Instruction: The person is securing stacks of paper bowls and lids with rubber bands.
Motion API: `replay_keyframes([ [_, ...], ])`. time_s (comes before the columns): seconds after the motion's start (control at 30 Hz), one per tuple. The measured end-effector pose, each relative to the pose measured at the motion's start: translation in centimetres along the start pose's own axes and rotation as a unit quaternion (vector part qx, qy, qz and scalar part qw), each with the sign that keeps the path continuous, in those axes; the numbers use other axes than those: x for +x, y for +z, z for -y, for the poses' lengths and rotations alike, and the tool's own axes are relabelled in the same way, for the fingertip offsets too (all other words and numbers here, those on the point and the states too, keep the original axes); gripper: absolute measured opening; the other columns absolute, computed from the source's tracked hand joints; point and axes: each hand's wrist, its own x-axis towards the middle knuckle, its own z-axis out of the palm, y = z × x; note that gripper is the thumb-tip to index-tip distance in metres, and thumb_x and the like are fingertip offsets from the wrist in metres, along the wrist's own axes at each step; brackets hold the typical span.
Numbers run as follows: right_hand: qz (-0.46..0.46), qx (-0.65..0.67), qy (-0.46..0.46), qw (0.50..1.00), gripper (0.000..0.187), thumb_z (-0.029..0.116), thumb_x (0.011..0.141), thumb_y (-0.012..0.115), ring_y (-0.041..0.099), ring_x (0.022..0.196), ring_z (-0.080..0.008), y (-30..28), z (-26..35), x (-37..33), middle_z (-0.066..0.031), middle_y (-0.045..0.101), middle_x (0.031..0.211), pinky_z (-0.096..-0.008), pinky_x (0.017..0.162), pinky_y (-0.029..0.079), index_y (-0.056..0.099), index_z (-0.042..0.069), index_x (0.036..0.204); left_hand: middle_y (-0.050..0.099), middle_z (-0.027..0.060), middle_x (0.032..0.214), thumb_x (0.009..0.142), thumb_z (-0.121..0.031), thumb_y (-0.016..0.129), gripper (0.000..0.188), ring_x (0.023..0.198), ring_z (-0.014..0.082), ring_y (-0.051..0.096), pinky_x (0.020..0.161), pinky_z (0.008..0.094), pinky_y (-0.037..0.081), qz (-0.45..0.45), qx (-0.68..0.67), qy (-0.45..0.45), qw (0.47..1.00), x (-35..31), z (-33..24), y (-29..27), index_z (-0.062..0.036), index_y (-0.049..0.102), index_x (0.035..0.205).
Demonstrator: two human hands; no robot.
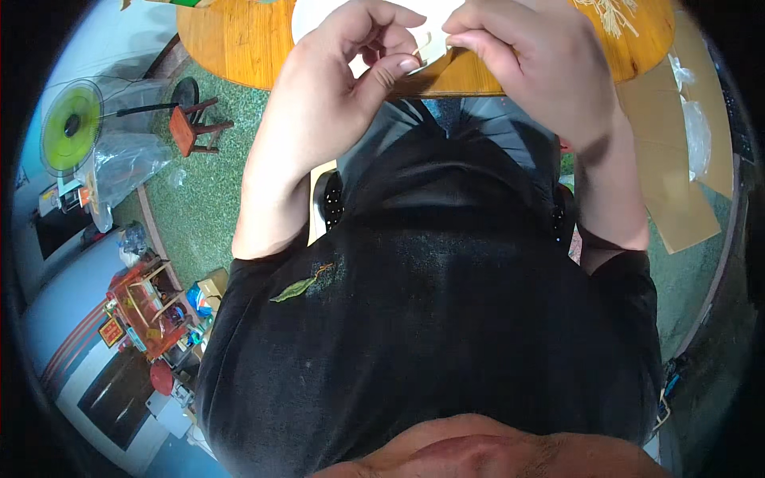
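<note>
Both my hands are raised over the near edge of a wooden table (231, 48), in front of a white surface (309, 17). My left hand (339, 76) is curled, its thumb and fingers closing around a thin cream-coloured strand (427, 40). Close to it on the right, my right hand (542, 72) pinches between thumb and forefinger at the strand's other side. The fingers hide most of what is held, and its exact kind is too small to tell. A loose bundle of cream strings (612, 14) lies on the table beyond my right hand.
Flattened cardboard (677, 215) with clear plastic wrap (696, 139) lies on the floor at right. To the left are a green-bladed fan (72, 126), a small red-brown stool (185, 131) and a cluttered red shelf (147, 307).
</note>
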Motion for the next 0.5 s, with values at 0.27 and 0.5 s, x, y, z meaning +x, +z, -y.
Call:
replay_keyframes([
  [0.27, 0.011, -0.021, -0.074, 0.997, 0.012, 0.002, 0.076, 0.078, 0.067, 0.076, -0.0297, -0.1, 0.0, 1.7, -0.0114, 0.067, 0.083, -0.0377, 0.067, 0.052, 0.070, 0.004, 0.084, 0.066, 0.0016, 0.094, 0.096, 0.004, 0.068, 0.020, 0.089, 0.0099, 0.061, 0.083, 0.0258, 0.051, 0.084, -0.102, 0.173, 0.976, 2.9, 3.7, -0.4, 0.0018, 0.064, 0.116],
  [0.5, 0.161, -0.187, 0.104, 0.963, 0.011, 0.004, 0.074, 0.081, 0.067, 0.066, -0.0271, -1.9, 3.3, 3.9, -0.0098, 0.070, 0.075, -0.0365, 0.061, 0.051, 0.072, 0.006, 0.080, 0.068, 0.0004, 0.091, 0.096, -0.001, 0.072, 0.014, 0.083, 0.0080, 0.061, 0.078, 0.0254, 0.051, 0.100, -0.053, -0.035, 0.993, 2.1, -0.2, -0.8, 0.0010, 0.068, 0.109],
])
